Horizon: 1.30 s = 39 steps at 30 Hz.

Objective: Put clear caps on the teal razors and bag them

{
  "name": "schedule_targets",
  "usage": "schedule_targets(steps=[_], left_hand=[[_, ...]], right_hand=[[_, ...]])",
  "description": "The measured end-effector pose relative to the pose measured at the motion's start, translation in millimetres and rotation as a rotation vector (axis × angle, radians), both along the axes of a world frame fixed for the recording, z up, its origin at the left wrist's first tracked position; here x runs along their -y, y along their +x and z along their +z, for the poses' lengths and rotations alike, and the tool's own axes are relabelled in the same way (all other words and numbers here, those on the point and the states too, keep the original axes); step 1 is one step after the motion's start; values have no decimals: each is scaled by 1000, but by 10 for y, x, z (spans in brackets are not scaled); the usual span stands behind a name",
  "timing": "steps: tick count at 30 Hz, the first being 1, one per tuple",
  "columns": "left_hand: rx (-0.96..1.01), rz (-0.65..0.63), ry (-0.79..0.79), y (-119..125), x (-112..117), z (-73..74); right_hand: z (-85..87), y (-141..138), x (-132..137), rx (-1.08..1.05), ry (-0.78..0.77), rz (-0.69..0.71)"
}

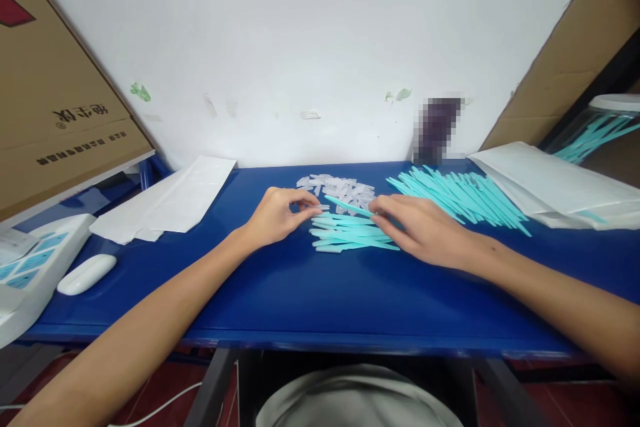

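Note:
Between the thumb and fingers of my left hand [280, 215] is a small clear plastic cap [324, 207], its open end towards the right. My right hand [417, 223] pinches a slim turquoise eyebrow razor [345, 205] by its handle, with the blade end pointing left at the cap. A small gap seems to lie between the two. Below them lies a stack of turquoise razors with covered-looking ends [345, 235]. Just behind my hands is a pile of loose clear caps [345, 188]. To the right of my right hand spreads a larger heap of turquoise razors [460, 195].
White bags [170, 203] lie at the left of the blue table [310, 300], near a white mouse [87, 273] and a white device [45, 267]. Another white bag [565, 183] and a jar of turquoise sticks [600, 130] stand right. Cardboard boxes flank both sides; a wall rises behind.

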State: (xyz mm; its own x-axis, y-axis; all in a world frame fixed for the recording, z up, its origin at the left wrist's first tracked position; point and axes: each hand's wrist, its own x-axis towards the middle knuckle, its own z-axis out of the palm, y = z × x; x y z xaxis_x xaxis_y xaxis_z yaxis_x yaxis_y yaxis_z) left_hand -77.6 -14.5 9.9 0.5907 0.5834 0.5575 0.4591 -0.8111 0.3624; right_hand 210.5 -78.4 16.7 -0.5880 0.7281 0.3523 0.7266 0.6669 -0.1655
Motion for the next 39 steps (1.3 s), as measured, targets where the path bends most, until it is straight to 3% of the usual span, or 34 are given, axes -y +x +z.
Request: schedule_targets(steps=[7, 15, 22, 29, 33, 39], left_hand=[[35, -17, 67, 21, 24, 20], [54, -41, 94, 26, 26, 12], [65, -50, 91, 24, 33, 14], [40, -113, 53, 155, 119, -68], [-131, -144, 52, 136, 97, -47], [-460, -62, -43, 40, 87, -17]], right_hand=[[-3, 16, -32, 159, 59, -28], [18, 11, -7, 79, 51, -23], [20, 2, -12, 177, 138, -38], [-11, -102, 51, 131, 180, 22], [-29, -128, 50, 137, 140, 27], [-81, -112, 27, 88, 3, 12]])
